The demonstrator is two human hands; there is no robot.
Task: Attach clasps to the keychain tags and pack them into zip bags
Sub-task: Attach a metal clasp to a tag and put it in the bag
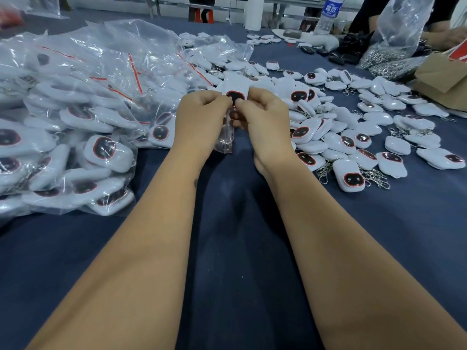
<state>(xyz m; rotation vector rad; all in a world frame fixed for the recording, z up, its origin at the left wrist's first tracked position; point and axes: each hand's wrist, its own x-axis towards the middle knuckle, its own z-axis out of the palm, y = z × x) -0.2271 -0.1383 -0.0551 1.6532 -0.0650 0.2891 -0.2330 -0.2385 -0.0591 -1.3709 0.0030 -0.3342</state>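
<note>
Dark blue cloth counter; bare stretch under the forearms; left hand and right hand both pinch a white keychain tag in its zip bag; bagged pile left of it, loose tags right.

A dark blue cloth-covered tabletop carries the work. On its left lies a heap of clear zip bags with red seal strips, each holding white keychain tags. On the right, loose white tags with metal clasps spread from the middle to the far edge. At far right sit a bag of metal clasps, brown paper bags and a water bottle.
</note>
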